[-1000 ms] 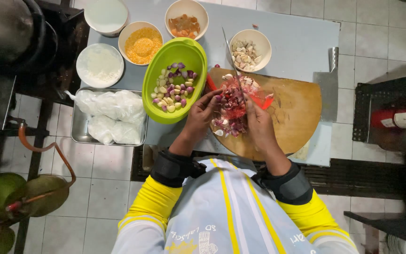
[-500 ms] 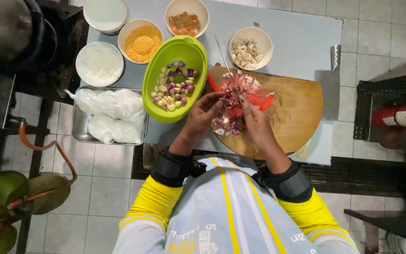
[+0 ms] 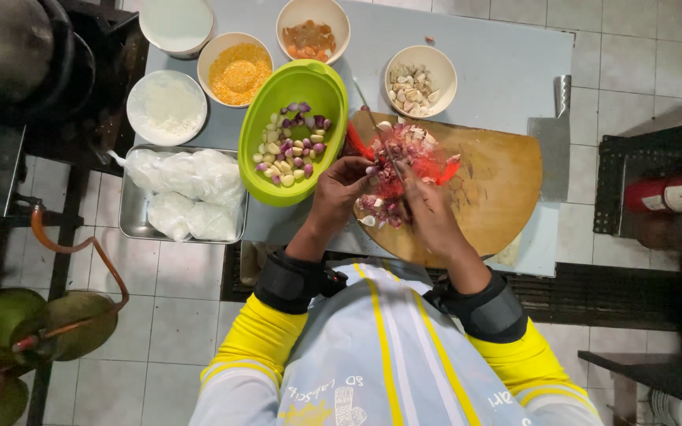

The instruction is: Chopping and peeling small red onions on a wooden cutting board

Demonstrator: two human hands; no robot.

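Observation:
My left hand point(image 3: 341, 189) pinches a small purple shallot over the round wooden chopping board point(image 3: 499, 189). My right hand point(image 3: 428, 209) grips a small knife whose thin blade point(image 3: 376, 130) points up toward the bowls. Between the two hands lies a red mesh bag point(image 3: 412, 162) with shallots and peel scraps on the board. A lime-green oval bowl point(image 3: 297, 142) with peeled garlic cloves and shallots stands just left of my left hand.
A cleaver point(image 3: 554, 142) lies at the table's right edge. Bowls of garlic cloves point(image 3: 420, 79), yellow grains point(image 3: 238, 71), orange pieces point(image 3: 313, 31) and white powder point(image 3: 166, 106) stand behind. A metal tray point(image 3: 132, 225) holds white plastic bags. A red cylinder point(image 3: 672, 193) lies at right.
Both hands have stayed over the red mesh bag, shifting slightly; the left hand's fingers have closed on a shallot near the knife.

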